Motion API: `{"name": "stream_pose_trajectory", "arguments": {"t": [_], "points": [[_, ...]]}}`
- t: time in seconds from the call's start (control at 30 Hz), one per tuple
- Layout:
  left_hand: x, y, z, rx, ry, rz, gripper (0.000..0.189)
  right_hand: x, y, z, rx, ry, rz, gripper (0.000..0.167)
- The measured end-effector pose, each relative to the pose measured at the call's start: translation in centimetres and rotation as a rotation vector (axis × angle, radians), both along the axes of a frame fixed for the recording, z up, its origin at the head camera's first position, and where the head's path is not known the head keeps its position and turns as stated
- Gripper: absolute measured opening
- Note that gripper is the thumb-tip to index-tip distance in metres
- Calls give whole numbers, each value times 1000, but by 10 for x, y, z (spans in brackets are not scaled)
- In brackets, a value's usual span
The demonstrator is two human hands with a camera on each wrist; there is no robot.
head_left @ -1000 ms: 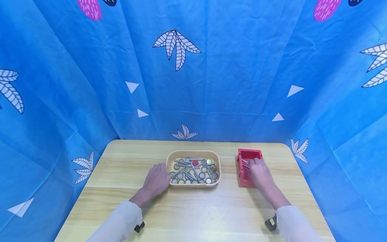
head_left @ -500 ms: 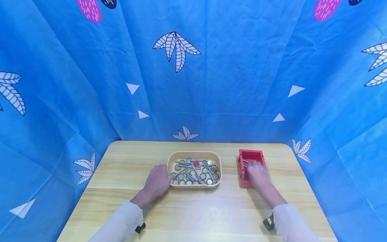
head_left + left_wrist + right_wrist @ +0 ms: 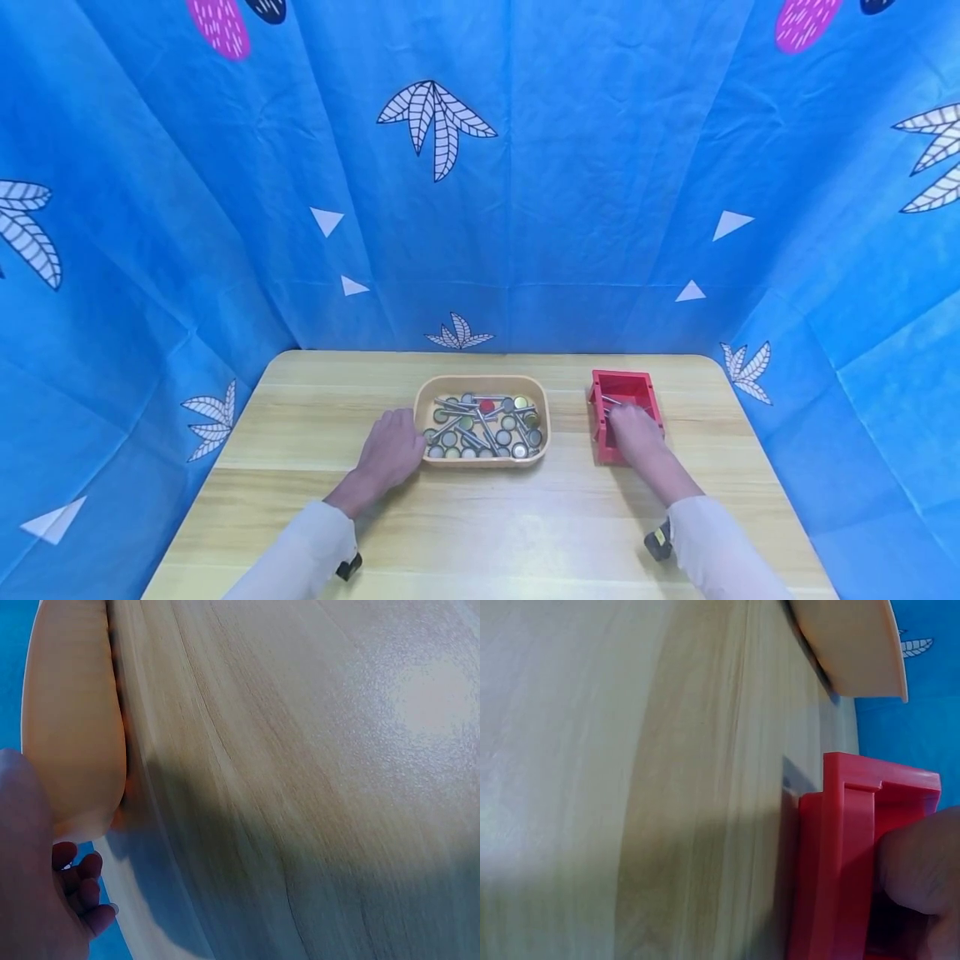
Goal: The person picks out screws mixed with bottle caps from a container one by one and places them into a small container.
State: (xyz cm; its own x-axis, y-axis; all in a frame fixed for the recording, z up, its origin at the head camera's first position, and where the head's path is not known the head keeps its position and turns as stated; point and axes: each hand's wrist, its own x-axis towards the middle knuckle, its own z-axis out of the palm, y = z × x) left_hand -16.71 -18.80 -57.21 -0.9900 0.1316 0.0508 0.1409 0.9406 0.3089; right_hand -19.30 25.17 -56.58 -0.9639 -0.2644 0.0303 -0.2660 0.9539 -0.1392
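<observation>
In the head view my left hand (image 3: 392, 450) grips the near-left end of a beige tray (image 3: 482, 463), which holds round bottle caps (image 3: 507, 422) and long silver bolts or nails (image 3: 486, 432). The left wrist view shows the thumb side against the tray wall (image 3: 75, 712) and the fingers (image 3: 88, 892) curled by its corner. My right hand (image 3: 637, 433) reaches down into a red bin (image 3: 612, 457), where a thin silver rod (image 3: 611, 400) shows beside it. Its fingertips are hidden inside the bin, also in the right wrist view, so whether they hold anything is unclear.
Both containers stand on a light wooden table (image 3: 480, 533), the red bin to the right of the tray with a gap between. Blue patterned cloth (image 3: 585, 208) encloses the table at the back and sides.
My right hand has shifted slightly left and lower into the red bin, and its wrist has moved left. The left hand stays at the tray.
</observation>
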Motion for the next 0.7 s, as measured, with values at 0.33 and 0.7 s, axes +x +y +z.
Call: {"name": "stream_pose_trajectory", "arguments": {"t": [0.33, 0.7], "points": [[1, 0, 0, -3, 15, -8, 25, -1, -1, 4, -30, -19, -11, 17], [0, -1, 0, -13, 13, -5, 28, -1, -14, 37, 61, 177, -56, 22]]}}
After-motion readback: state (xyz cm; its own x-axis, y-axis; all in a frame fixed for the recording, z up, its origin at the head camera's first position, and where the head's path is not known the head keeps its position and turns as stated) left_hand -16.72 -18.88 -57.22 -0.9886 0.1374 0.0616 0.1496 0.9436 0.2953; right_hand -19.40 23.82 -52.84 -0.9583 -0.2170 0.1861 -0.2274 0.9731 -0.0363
